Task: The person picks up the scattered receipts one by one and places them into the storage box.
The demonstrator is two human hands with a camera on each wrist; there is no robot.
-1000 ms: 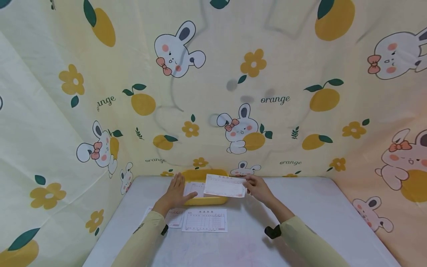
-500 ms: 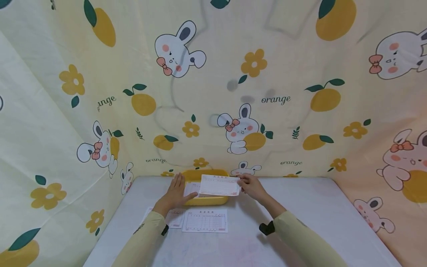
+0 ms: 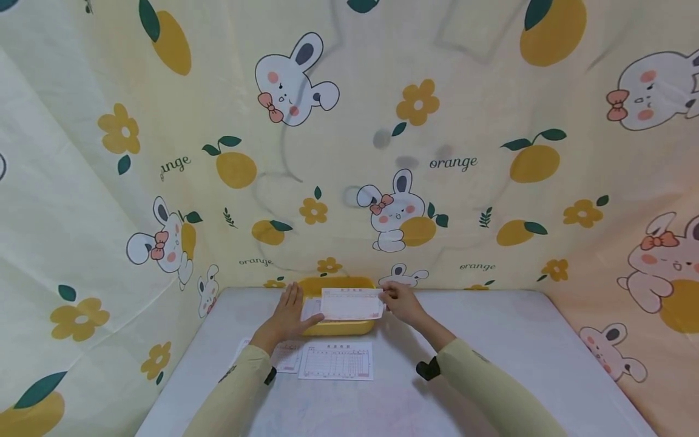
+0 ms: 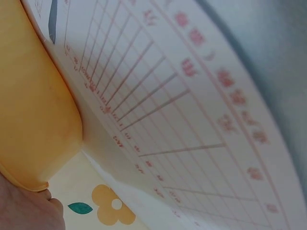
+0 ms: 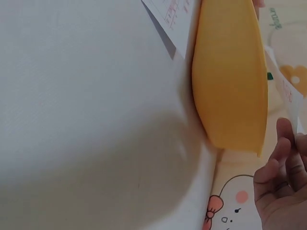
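Note:
My right hand pinches the right edge of a white printed slip, held over a yellow tray. In the right wrist view the fingers of the right hand hold the slip beyond the tray's end. My left hand lies with straight fingers at the tray's left rim, its thumb reaching over the near side towards the slip's lower left corner. Another slip shows inside the tray, partly covered. The left wrist view shows part of the left hand at the tray.
A printed slip lies on the white table in front of the tray. To its left are more slips, partly hidden by the left forearm. Patterned cloth hangs behind the table and along its sides.
My right hand has moved left with its slip, which now covers more of the tray and of the slip inside it. The left hand has stayed in place.

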